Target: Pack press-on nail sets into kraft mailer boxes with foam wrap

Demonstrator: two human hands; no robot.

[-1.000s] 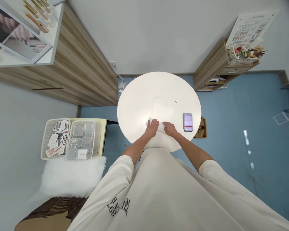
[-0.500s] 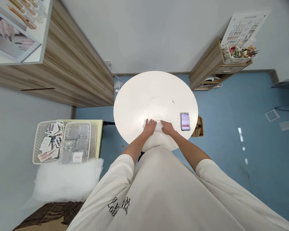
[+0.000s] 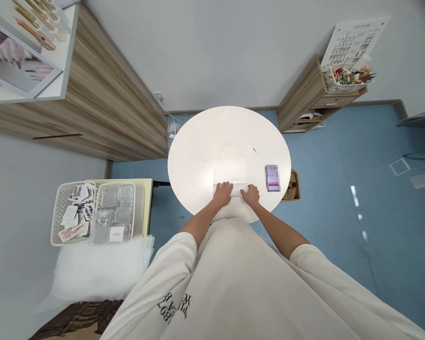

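A thin white sheet [image 3: 230, 169], paper or plastic film, lies on the white round table [image 3: 194, 141]. Its near edge is turned over into a flat folded strip [image 3: 236, 189]. At the left part of this fold my left hand [image 3: 223, 194] grips it, fingers on top and a ring on one finger. My right hand [image 3: 250, 194] pinches the fold's right end between thumb and curled fingers. A short stretch of the strip shows between both hands. The undersides of the fingers are hidden.
A phone [image 3: 272, 178] lies at the table's right side. Left of the table, white baskets [image 3: 71, 182] hold cards and clear boxes beside a translucent plastic stack [image 3: 99, 269]. Wooden cabinets [image 3: 120, 89] stand behind; a box [image 3: 295, 186] sits below right.
My right hand has shifted slightly right and my left hand slightly nearer me, so the hands are farther apart. The sheet now lies flatter, with its folded strip plainly visible.
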